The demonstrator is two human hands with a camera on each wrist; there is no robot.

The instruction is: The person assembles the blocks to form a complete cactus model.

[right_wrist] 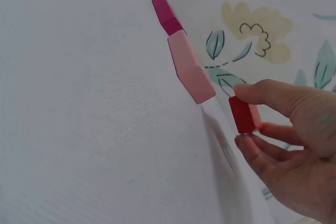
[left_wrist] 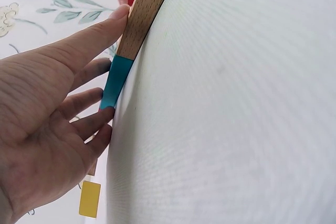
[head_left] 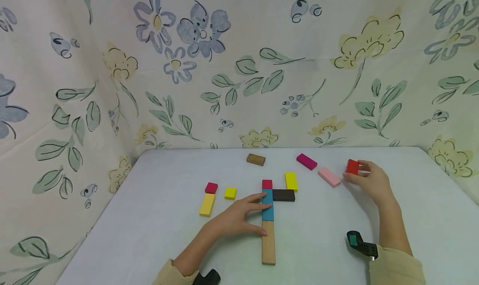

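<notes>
My right hand (head_left: pixel 374 184) pinches a red block (head_left: pixel 352 167) between thumb and fingertips, close to the right end of a pink block (head_left: pixel 329 177). My left hand (head_left: pixel 233 218) rests its outstretched fingers on a blue block (head_left: pixel 267 208), with the thumb at a long wooden block (head_left: pixel 268 245). Those two lie end to end in a column, topped by a small crimson block (head_left: pixel 267 184). From the column's upper right side a dark brown block (head_left: pixel 283 195) sticks out, and a yellow block (head_left: pixel 291 182) stands at its far end.
A magenta block (head_left: pixel 307 161) lies beyond the pink one, and a brown wooden block (head_left: pixel 256 159) near the back edge. Left of the column are a small yellow block (head_left: pixel 230 193), a small red block (head_left: pixel 211 188) and a longer yellow block (head_left: pixel 207 204). Floral cloth (head_left: pixel 232 122) hangs behind the white table (head_left: pixel 149 235).
</notes>
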